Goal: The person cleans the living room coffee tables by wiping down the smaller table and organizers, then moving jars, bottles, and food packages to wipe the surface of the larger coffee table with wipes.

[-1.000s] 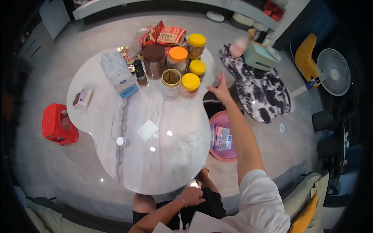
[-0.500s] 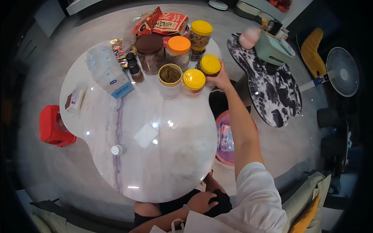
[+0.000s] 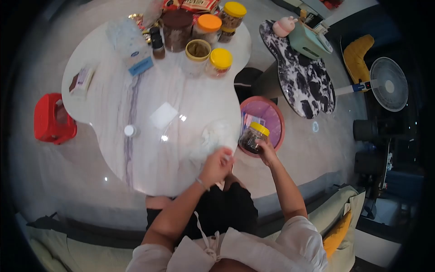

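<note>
My right hand (image 3: pixel 268 153) grips a clear jar (image 3: pixel 250 140) with a yellow lid and dark contents. The jar is tilted, just off the table's right edge and in front of the pink bin. My left hand (image 3: pixel 216 167), wearing a bracelet, is raised over the table's near right edge, left of the jar and apart from it. Its fingers are bent and slightly blurred, loosely apart, with nothing visible in them.
On the white table (image 3: pixel 149 167) stand another yellow-lidded jar (image 3: pixel 219 62), an open canister (image 3: pixel 197 56), several more jars, a tissue pack (image 3: pixel 140 63), a white card (image 3: pixel 164 115) and a small white bottle (image 3: pixel 130 131). A pink bin (image 3: pixel 274 113) stands beside it, near a black-and-white side table (image 3: pixel 306 81).
My right hand has brought the yellow-lidded jar from the far group towards me, past the table's edge. My left hand has risen from my lap towards it. The view has tilted down.
</note>
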### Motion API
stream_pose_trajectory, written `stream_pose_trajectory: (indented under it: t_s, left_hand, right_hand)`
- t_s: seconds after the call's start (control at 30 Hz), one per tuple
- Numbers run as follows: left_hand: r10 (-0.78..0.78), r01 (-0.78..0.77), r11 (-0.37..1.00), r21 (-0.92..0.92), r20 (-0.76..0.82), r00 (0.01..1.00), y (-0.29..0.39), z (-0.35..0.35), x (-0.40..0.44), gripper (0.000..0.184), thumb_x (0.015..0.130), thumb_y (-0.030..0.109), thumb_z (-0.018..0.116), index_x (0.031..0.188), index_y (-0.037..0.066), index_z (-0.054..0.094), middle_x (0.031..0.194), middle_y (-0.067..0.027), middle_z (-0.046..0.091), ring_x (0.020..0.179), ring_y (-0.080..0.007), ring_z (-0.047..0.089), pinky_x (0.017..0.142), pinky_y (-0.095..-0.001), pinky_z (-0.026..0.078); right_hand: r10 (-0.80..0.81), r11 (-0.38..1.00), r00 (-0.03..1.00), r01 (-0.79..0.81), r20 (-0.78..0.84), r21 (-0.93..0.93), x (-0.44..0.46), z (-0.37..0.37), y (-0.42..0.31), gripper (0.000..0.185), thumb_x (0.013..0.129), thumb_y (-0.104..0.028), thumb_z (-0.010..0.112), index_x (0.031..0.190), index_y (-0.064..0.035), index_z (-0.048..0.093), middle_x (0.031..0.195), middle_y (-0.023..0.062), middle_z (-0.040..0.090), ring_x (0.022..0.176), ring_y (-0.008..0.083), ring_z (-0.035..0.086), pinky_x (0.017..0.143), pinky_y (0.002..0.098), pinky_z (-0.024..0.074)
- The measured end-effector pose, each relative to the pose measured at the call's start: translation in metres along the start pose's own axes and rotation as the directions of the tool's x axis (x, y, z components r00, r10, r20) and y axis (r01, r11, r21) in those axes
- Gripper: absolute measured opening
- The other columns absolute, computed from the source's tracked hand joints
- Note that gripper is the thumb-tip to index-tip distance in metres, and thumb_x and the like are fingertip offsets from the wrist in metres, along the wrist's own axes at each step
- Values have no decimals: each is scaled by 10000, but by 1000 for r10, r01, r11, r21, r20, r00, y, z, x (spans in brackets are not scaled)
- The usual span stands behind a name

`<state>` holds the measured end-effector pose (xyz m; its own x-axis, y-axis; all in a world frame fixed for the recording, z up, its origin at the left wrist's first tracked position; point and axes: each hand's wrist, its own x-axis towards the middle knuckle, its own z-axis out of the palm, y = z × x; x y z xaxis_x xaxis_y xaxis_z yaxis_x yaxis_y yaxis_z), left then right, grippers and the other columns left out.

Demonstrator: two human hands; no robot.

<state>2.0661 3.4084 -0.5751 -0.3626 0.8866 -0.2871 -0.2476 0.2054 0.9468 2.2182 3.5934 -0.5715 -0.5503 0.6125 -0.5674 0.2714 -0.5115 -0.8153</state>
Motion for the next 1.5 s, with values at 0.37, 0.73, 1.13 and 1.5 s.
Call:
stream_pose_trajectory:
  t_s: [0.37, 0.73, 1.13, 1.5]
  left_hand:
    - [292, -317, 938, -139, -170, 941, 56, -77, 20, 996, 509, 251, 892, 1319, 20, 359, 1311, -136, 440, 1301, -256, 318, 1060, -380, 306]
    - [500, -233, 843, 485, -545, 673, 62, -95, 13, 882, 491, 173, 867, 1245, 59, 424, 1186, -114, 498, 1121, -306, 415, 982, -406, 354]
    - [498, -331, 863, 383, -524, 691, 25, -69, 30, 844, 529, 167, 817, 1247, 13, 401, 1178, -167, 508, 1108, -358, 449, 949, -432, 363]
    - [494, -355, 866, 352, -490, 719, 57, -68, 15, 862, 466, 173, 852, 1208, 18, 442, 1138, -141, 544, 1061, -290, 532, 931, -367, 422]
  right_hand:
    - [-695, 548, 649, 757, 309, -356, -2, 154, -7, 1030, 600, -314, 840, 1355, -14, 207, 1384, 207, 251, 1309, 340, 274, 1060, 435, 263]
    - [-746, 357, 665, 426, 20, -832, 65, 112, 27, 298, 828, 2, 494, 1124, 14, 522, 1022, 167, 586, 974, 309, 543, 889, 357, 410]
    - [-617, 51, 609, 663, 498, -747, 1, 226, -66, 313, 934, -185, 452, 1189, -20, 526, 1300, 207, 467, 1182, 388, 450, 1008, 452, 310]
    - [-664, 296, 743, 362, 82, -884, 40, 204, -99, 296, 921, -201, 478, 901, 66, 605, 783, 275, 621, 802, 440, 611, 708, 443, 480]
